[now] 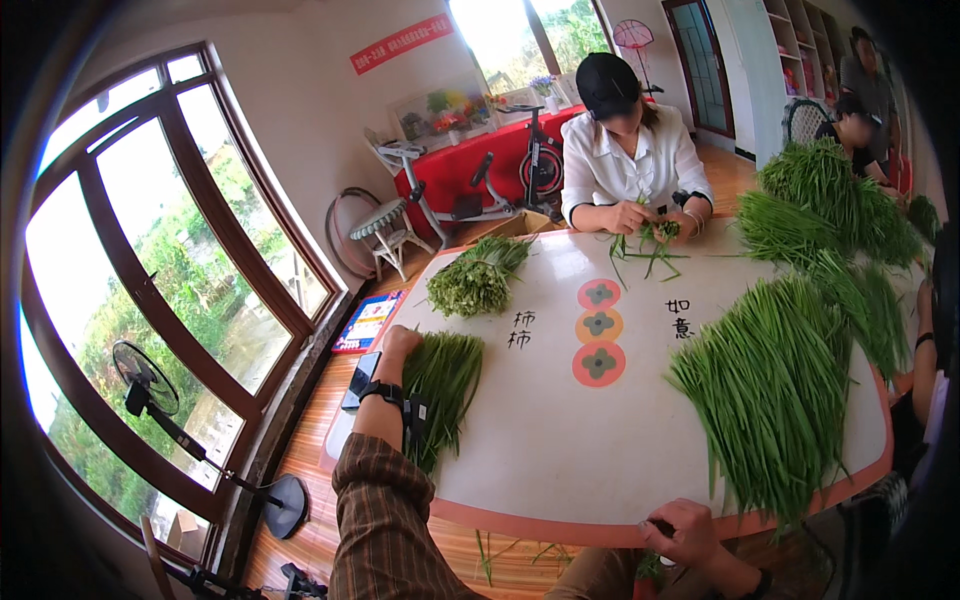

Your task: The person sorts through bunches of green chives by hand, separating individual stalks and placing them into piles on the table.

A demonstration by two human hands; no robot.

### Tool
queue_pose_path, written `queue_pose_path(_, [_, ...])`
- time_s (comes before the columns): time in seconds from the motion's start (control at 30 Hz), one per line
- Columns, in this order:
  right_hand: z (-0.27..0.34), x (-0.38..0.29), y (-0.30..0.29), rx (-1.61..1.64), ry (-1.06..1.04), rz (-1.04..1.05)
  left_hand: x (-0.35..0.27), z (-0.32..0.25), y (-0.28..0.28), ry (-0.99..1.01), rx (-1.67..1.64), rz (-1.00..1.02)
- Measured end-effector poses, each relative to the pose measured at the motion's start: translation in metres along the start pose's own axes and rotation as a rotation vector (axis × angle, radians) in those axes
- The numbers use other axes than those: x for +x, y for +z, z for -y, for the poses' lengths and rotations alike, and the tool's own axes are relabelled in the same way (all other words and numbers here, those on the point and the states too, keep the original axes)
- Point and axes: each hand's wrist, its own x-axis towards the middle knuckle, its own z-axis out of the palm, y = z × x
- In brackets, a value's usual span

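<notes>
My left hand (pixel 405 343) lies at the table's left side, against the upper end of a bunch of long green leafy stalks (pixel 444 390); the leaves hide part of the fingers, so its grip cannot be made out. Curled at the near edge of the white table (pixel 570 465) is my right hand (pixel 681 531), and whether something small is in it I cannot tell. A large loose pile of long green leaves (pixel 772 390) spreads to the right of it. Beyond my left hand rests a thick bundle (pixel 480 276), its cut ends towards me.
Across the table a person (pixel 634 150) in a white shirt holds a small bunch of stalks (pixel 666 229). More green heaps (pixel 817 187) stand at the far right, with other people behind. A phone (pixel 363 379) lies left of my wrist. A standing fan (pixel 142 379) is by the windows.
</notes>
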Motion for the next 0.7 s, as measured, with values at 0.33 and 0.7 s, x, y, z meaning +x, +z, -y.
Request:
queue_pose_path(0.33, [0.000,-0.002,-0.006,-0.013,-0.002,0.025,-0.071,-0.042,-0.065,0.118,-0.570,0.121])
queue_pose_path(0.7, [-0.007,-0.004,-0.002,0.074,-0.040,-0.009,-0.353,-0.133,-0.002,0.246,-1.268,0.755])
